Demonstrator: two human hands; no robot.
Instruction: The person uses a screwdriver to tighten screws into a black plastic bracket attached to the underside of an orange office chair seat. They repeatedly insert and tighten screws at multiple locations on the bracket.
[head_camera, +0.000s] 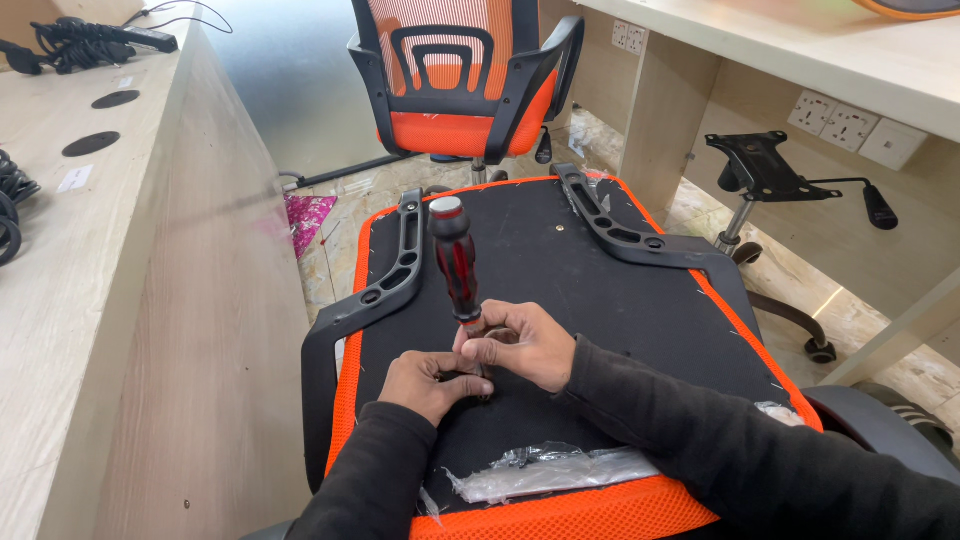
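Note:
An orange chair seat (640, 320) lies upside down in front of me, its black underside facing up. Two black armrest brackets are on it, one at the left (385, 285) and one at the right (625, 235). A red and black screwdriver (455, 260) stands nearly upright on the seat's underside. My right hand (525, 345) is closed around the screwdriver's lower shaft. My left hand (430, 385) pinches at the tip, where it meets the seat; what it holds there is hidden.
A wooden desk side (200, 330) rises close on the left. An assembled orange mesh chair (460, 80) stands ahead. A black chair base with its mechanism (770, 180) stands at the right under a desk. Crumpled clear plastic (550, 470) lies on the seat's near edge.

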